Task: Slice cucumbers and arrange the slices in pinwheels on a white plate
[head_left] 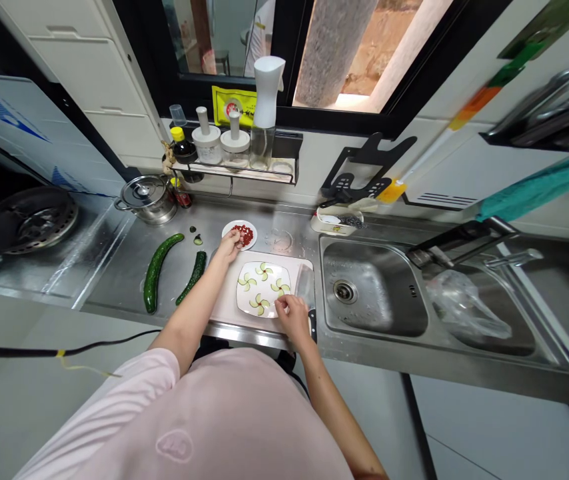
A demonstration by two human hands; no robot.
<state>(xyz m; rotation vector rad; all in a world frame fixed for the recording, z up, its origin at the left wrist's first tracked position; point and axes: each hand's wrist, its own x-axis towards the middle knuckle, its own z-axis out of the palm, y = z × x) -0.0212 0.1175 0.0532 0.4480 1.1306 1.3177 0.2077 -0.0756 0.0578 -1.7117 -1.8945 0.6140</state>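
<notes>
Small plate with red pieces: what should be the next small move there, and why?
Perhaps the left hand, if holding none, should pinch one piece: its fingertips are at the red pieces, while the right hand is over the edge of the square plate.

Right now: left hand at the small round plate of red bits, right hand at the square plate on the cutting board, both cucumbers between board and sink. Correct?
Cucumber position is wrong. Head view shows both cucumbers left of the cutting board, away from the sink. Left hand and right hand are as you say.
</notes>
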